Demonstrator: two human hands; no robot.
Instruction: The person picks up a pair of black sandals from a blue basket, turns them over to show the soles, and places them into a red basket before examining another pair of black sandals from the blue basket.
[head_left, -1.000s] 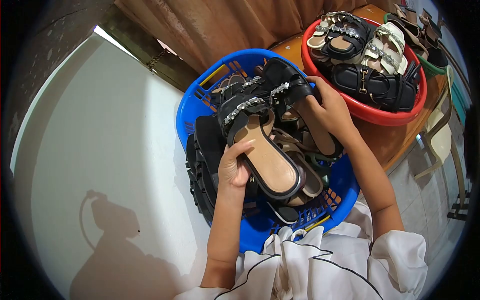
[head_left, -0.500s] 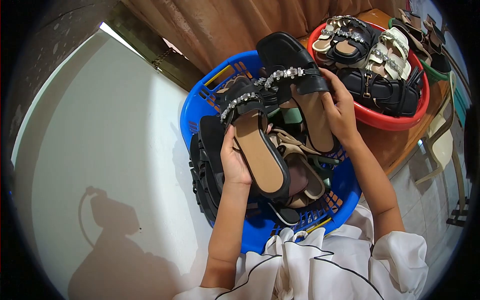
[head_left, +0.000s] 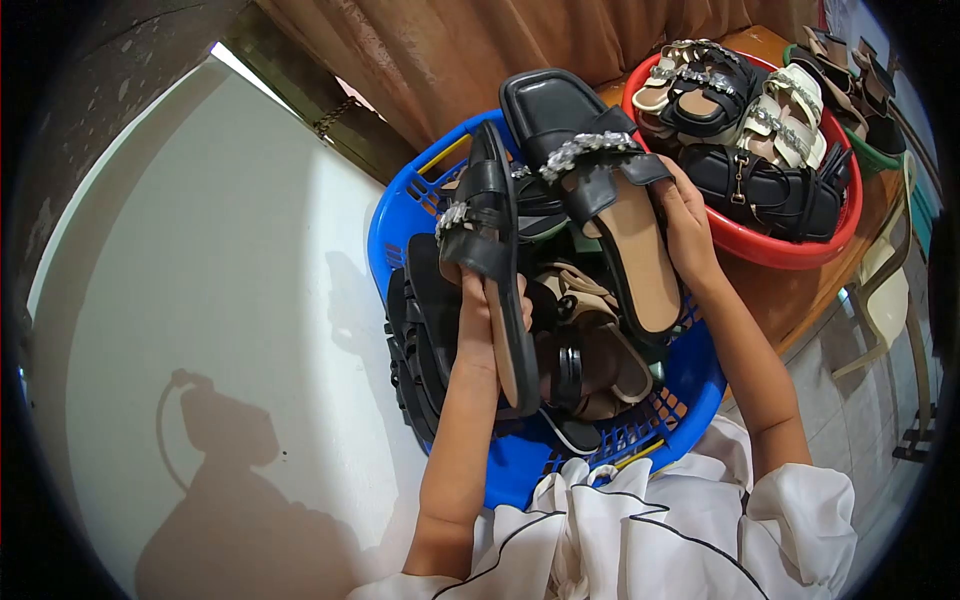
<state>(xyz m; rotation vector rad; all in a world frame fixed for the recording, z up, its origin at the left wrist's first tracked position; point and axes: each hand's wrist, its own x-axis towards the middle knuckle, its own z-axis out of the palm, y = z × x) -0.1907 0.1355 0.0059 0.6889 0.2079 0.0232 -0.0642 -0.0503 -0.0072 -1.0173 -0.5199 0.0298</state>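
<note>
My left hand (head_left: 485, 318) grips a black sandal (head_left: 490, 255) with a jewelled strap, tilted on its edge so that its side faces me. In my right hand (head_left: 690, 225) is a second black sandal (head_left: 640, 270) of the same look, its tan insole facing up and its square toe pointing away. Both sandals hang over a blue laundry basket (head_left: 685, 385). Inside that basket lie several more shoes, among them black strappy sandals (head_left: 420, 330) at the left and tan ones (head_left: 625, 370) below my hands. Parts of my left fingers are hidden behind the sandal.
To the right, a red basin (head_left: 760, 252) holding black and cream sandals stands on a wooden table (head_left: 740, 290). More shoes sit in a green container (head_left: 880, 155) behind it. A white panel (head_left: 220, 280) rises at the left, a brown curtain (head_left: 480, 50) behind. A pale chair (head_left: 880, 300) stands far right.
My left hand has turned its sandal from insole-up onto its edge. The right-hand sandal has shifted slightly toward me and to the left at the toe, still held.
</note>
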